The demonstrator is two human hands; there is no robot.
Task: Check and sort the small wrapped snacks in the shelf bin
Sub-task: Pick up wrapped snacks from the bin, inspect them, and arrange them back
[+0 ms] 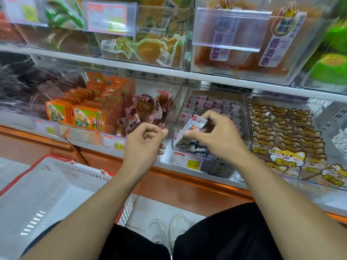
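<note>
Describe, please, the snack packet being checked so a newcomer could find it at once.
On the lower shelf, find the clear bin of small pinkish-grey packets, left of the cartoon-cat packs. Above its front, the right hand pinches one silvery packet; unlike its neighbours, it is lifted out.

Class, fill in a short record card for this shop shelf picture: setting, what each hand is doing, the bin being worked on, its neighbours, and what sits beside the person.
setting: shop shelf of clear plastic bins
right hand: pinches a small white wrapped snack
left hand: fingers curled, holding nothing
working bin: clear bin of small pink-and-grey wrapped snacks
left neighbour: brown snacks in pink wrappers
right neighbour: yellow cat-print packets
beside person: white plastic basket with red rim
</note>
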